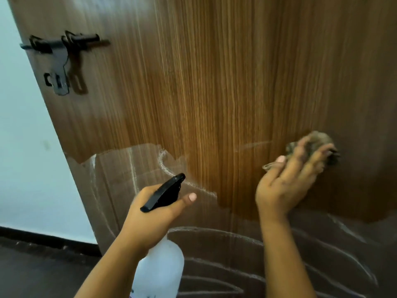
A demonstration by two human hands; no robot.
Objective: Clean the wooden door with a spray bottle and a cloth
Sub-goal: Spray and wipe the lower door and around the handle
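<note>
While my right hand (pixel 287 179) presses a bunched cloth (pixel 315 143) to the door (pixel 214 82) at three o'clock, my left hand (pixel 154 214) grips the spray bottle (pixel 161 269) at six.

Left hand (pixel 154 208) curled, thumb out; right hand (pixel 285 181) raised, fingers (pixel 309 160) spread.
</note>
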